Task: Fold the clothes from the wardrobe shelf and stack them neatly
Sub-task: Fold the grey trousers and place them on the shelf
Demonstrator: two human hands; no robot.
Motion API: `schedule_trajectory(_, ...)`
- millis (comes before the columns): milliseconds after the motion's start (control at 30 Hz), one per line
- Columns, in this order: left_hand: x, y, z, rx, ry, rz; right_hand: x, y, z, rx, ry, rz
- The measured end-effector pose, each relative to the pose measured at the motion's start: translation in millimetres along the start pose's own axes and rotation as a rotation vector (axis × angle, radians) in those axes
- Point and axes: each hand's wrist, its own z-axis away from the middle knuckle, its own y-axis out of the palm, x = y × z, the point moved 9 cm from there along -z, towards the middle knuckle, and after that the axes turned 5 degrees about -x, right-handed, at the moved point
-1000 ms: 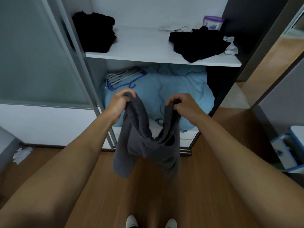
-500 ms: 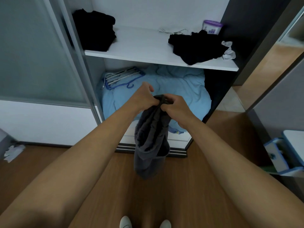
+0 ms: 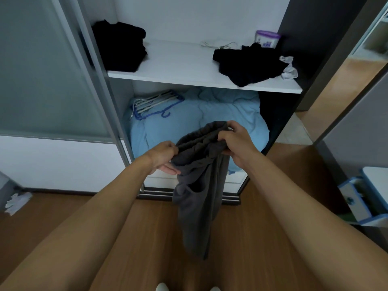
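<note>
While two black piles (image 3: 119,47) sit shelved, left hand (image 3: 164,157) and right hand (image 3: 235,141) pinch one grey garment (image 3: 197,185).

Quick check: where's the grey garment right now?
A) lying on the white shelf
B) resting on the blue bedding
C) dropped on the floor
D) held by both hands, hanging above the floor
D: the left hand and right hand both grip the top edge of the grey garment, which hangs free above the wooden floor.
</note>
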Motion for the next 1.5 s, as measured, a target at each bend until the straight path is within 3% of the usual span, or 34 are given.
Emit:
schedule_trajectory(67,3,1,-1,-0.003,-0.037,0.209,2,2,0,0.038,-0.009,-0.017)
schedule_trajectory(267,18,30,7,0.224,-0.127,0.591,12,3,2,0.098,-0.020,-0.132)
schedule_trajectory(467,-14,6,-9,-0.086,-0.094,0.631,1,-17,-5,0.156,0.085,-0.285)
schedule_trajectory(633,-48,-8,-11,-0.194,-0.015,0.693,3,-14,0,0.387,0.100,-0.534)
schedule_trajectory(700,-60,-10,-9,-0.169,0.015,0.734,8,-13,-1,0.381,0.022,-0.393)
schedule_trajectory(800,-80,-9,-1,-0.068,0.068,0.759,19,-19,-6,0.210,-0.173,0.004)
schedule_trajectory(900,-98,-7,12,0.138,0.212,0.842,27,-23,-9,0.124,-0.247,0.123)
schedule_trajectory(967,-106,-12,23,0.279,0.363,0.832,38,-26,-10,0.086,-0.311,0.184)
schedule_trajectory(1033,-103,-19,23,0.290,0.473,0.731,47,-28,-13,0.054,-0.348,0.191)
schedule_trajectory(1167,-86,-37,2,-0.075,0.474,0.384,52,-7,-13,0.188,-0.343,0.232)
schedule_trajectory(1300,-78,-45,-5,-0.149,0.393,0.283,45,-7,-13,0.289,-0.271,0.198)
schedule_trajectory(1467,-130,-20,15,-0.002,0.517,0.496,52,-28,-19,0.262,-0.166,-0.234)
schedule_trajectory(1500,-139,-14,19,-0.008,0.517,0.526,43,-28,-17,0.265,-0.126,-0.228)
